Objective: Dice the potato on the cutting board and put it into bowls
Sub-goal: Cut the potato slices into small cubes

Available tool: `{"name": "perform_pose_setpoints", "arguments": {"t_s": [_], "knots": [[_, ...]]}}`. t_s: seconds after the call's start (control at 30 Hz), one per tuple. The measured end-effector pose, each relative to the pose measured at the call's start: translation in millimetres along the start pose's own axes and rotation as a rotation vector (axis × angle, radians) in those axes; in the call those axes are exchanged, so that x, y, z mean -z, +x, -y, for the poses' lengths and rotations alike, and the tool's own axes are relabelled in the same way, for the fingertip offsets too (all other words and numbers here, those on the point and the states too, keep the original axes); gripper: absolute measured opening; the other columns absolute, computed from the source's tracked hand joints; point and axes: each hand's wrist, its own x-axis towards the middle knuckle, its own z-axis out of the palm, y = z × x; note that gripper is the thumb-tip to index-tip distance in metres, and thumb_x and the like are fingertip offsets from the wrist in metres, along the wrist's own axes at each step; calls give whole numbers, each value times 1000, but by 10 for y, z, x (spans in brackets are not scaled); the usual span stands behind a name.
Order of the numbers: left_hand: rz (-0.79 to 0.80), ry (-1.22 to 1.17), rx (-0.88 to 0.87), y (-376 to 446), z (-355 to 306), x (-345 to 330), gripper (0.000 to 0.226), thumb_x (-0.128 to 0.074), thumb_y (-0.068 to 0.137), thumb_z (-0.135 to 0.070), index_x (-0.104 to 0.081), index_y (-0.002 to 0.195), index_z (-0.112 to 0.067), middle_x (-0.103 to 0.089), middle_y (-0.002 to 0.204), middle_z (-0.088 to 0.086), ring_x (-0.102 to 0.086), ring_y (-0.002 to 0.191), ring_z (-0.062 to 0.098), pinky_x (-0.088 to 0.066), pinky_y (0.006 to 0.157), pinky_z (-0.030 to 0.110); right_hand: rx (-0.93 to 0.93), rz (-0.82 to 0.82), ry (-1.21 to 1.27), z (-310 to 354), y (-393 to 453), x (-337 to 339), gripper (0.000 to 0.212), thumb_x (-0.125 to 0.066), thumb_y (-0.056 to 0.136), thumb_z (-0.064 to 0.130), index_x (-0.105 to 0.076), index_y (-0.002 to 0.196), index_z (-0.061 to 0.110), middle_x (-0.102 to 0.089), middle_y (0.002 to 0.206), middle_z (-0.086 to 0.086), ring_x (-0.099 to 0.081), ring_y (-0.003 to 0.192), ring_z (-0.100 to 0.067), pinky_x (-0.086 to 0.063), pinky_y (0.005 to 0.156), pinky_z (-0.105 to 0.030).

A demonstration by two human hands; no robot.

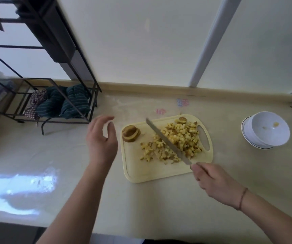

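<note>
Pale and shiny, the counter runs along a white wall, and we stand in front of it looking down. Our right hand has its fingers curled round the handle of a long knife, and we hold it low at the near edge of the cutting board. We think this grip lets the blade reach far across the board. The blade lies slanted over the heap of potato cubes, with cubes on both sides of it, maybe so we can push them together. Our left hand floats in the air just left of the board, fingers loose and spread, holding nothing. It looks like it stays out of the way of the sharp edge. Near that hand, at the far left corner of the board, sits the potato chunk that is not diced yet, cut into slices that lean on each other. So most of the cutting looks done, but this piece is left. Well off to the right stand the white bowls, stacked, with a few yellow bits in the top one. They wait close enough for us to fill them. A dark metal rack with striped cloths stands at the far left.
</note>
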Motion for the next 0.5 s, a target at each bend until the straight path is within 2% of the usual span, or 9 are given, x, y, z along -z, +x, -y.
{"name": "perform_pose_setpoints", "arguments": {"t_s": [0.03,0.07,0.1,0.17,0.27,0.37,0.5], "knots": [[63,53,20,25,84,25,23,-60,98,-5,-67,119,-8,-60,114,-5,-56,108,12,-52,99,43,-114,83,201,12,-20,1,56,-36,86,70,-42,69,17,-38,53,3,-31,41,-12,-27,40,-25],[187,121,5,49,139,29,27,-62,97,-8,-65,124,-10,-60,119,-3,-56,112,15,-51,101,46,-147,133,253,11,-37,7,55,-37,86,67,-43,70,15,-36,54,1,-29,41,-12,-26,39,-24],[333,194,-49,80,188,8,34,-65,95,-12,-63,129,-13,-61,127,0,-55,119,19,-50,104,47,-91,151,144,-22,-41,25,58,-35,85,70,-43,70,14,-36,54,4,-31,42,-10,-28,40,-25],[599,296,-167,173,249,-57,50,-69,93,-20,-56,141,-18,-54,142,2,-50,129,23,-47,109,45,111,123,-255,-116,-29,67,68,-27,81,83,-44,66,18,-43,53,8,-39,47,-8,-34,49,-27],[850,397,-236,313,303,-183,67,-69,94,-32,-40,154,-32,-37,155,-3,-42,134,20,-51,104,42,156,110,-565,-264,-89,89,71,-14,77,90,-43,69,26,-49,54,8,-49,53,-10,-40,57,-31],[944,612,-371,378,369,-318,65,-61,96,-46,-34,155,-38,-32,156,-4,-40,131,21,-53,97,39,169,120,-687,-340,-206,-19,67,-2,74,90,-36,72,32,-45,59,10,-44,57,-7,-41,61,-32],[915,655,-446,399,430,-389,56,-60,97,-43,-45,149,-31,-44,144,0,-48,119,24,-56,89,40,164,176,-722,-275,-287,-213,71,13,66,86,-34,86,37,-45,71,16,-49,69,-6,-41,66,-28]]}}
